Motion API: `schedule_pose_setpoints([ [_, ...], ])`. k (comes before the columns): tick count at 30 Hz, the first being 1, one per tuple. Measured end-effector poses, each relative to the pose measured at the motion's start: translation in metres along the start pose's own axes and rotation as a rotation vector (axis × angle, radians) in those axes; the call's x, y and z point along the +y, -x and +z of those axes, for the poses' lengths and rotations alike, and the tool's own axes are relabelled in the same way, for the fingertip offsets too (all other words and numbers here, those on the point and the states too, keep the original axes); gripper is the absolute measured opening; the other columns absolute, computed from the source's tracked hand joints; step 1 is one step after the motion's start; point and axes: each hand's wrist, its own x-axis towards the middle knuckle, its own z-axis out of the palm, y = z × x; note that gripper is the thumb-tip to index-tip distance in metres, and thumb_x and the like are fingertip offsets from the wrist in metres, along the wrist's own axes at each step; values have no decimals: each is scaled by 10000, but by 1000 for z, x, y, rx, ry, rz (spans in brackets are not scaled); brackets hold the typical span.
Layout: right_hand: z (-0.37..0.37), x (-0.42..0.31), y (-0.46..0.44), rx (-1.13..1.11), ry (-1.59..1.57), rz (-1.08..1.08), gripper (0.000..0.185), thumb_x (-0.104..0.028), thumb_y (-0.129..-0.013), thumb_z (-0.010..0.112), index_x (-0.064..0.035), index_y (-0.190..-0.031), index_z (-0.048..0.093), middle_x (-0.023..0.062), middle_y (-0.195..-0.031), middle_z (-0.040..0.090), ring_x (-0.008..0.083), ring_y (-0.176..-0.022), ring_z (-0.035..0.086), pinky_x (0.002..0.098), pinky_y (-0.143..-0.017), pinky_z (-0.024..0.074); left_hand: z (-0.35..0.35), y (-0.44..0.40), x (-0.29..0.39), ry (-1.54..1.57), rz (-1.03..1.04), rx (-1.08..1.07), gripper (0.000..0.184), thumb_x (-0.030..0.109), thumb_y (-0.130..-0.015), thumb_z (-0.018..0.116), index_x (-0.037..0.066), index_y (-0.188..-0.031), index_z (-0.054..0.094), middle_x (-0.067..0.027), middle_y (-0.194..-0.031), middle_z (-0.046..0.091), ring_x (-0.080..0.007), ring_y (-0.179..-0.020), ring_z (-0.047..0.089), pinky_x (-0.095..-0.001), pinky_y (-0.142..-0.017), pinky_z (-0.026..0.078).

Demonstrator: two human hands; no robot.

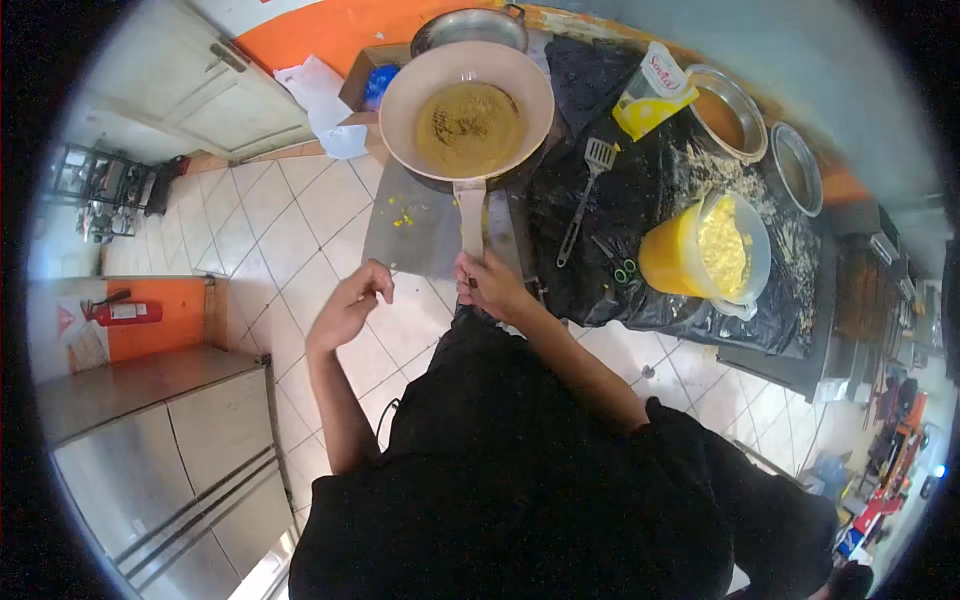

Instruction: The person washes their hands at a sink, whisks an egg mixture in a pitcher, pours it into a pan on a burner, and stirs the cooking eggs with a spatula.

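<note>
My right hand (487, 283) is wrapped round the end of the handle of a light-coloured frying pan (395, 112). A round of yellow-brown batter (470, 128) with darker specks in its middle covers the pan's floor. To the left of the handle, my left hand (350, 305) hangs in the air over the floor, its fingers loosely bent and nothing visible in them. Beneath the pan is a grey metal surface (410, 245) with small yellow crumbs on it.
On black plastic sheeting lie a slotted spatula (586, 203) and green-handled scissors (624, 270). A bucket of yellow mixture (668, 256), a yellow-and-white packet (652, 95) and metal bowls (730, 108) stand rightward. Behind the pan is a metal lid (468, 28).
</note>
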Motion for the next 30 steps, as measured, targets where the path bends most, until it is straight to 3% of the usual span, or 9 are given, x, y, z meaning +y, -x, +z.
schedule_pose_setpoints([
  [6, 33, -20, 24, 68, -65, -8, 84, -173, -898, 440, -99, -893, 401, 15, -702, 411, 117, -578, 415, 256, -502, 357, 26, -9, -42, 118, -95, -129, 269, -96, -643, 374, 38, -866, 444, -35, -804, 483, -137, -794, 488, -257, -694, 389],
  [9, 21, -11, 13, -8, -82, -28, 87, -174, -897, 439, -97, -880, 403, 12, -688, 411, 109, -560, 412, 236, -505, 366, 34, -17, -60, 108, -203, -122, 202, -51, -699, 393, 49, -865, 451, -31, -783, 515, -123, -737, 499, -256, -644, 393],
  [12, 1, 9, -11, 114, 50, -34, 104, -175, -901, 433, -83, -859, 405, 12, -669, 412, 104, -544, 410, 224, -489, 369, 38, -22, -75, 67, -335, -121, 192, -39, -707, 410, 53, -861, 475, -20, -772, 522, -117, -725, 494, -241, -631, 391],
  [13, 1, 14, -13, 154, 36, -57, 104, -175, -901, 433, -83, -859, 405, 12, -669, 412, 104, -544, 410, 224, -489, 369, 36, -21, -96, 22, -188, -145, 165, -11, -726, 407, 74, -850, 475, -6, -750, 521, -110, -724, 500, -236, -617, 386],
  [14, 7, 13, -10, 143, 33, -44, 114, -174, -901, 433, -75, -852, 406, 12, -665, 413, 105, -546, 413, 231, -481, 372, 33, -21, -103, 29, -176, -201, 165, -11, -726, 407, 74, -850, 475, -6, -750, 521, -110, -724, 500, -236, -617, 386],
  [18, 25, -4, 10, 0, 6, -76, 134, -185, -902, 437, -69, -849, 397, 8, -654, 420, 107, -539, 429, 249, -476, 402, 38, -22, -125, 27, -412, -202, 120, 61, -758, 401, 78, -850, 476, -20, -765, 550, -123, -700, 524, -246, -607, 396],
  [22, 12, 10, -7, 100, 26, -77, 143, -204, -905, 440, -74, -871, 392, 11, -660, 426, 109, -531, 436, 252, -478, 407, 32, -13, -191, 14, -615, -196, 142, 98, -777, 386, 79, -876, 486, -34, -771, 577, -133, -680, 548, -256, -582, 404],
  [25, 22, 2, 0, 207, 135, -36, 149, -216, -909, 435, -76, -889, 389, 10, -667, 428, 108, -539, 449, 257, -487, 415, 22, -7, -194, -83, -642, -233, 164, 136, -803, 374, 85, -904, 492, -38, -781, 588, -135, -689, 561, -261, -570, 410],
  [30, 18, 8, -1, 0, 67, -124, 191, -228, -908, 436, -43, -889, 391, 27, -698, 466, 113, -575, 491, 274, -505, 440, -8, -3, -167, 14, -684, -267, 187, 149, -786, 409, 99, -939, 504, -20, -814, 593, -129, -695, 566, -259, -594, 402],
])
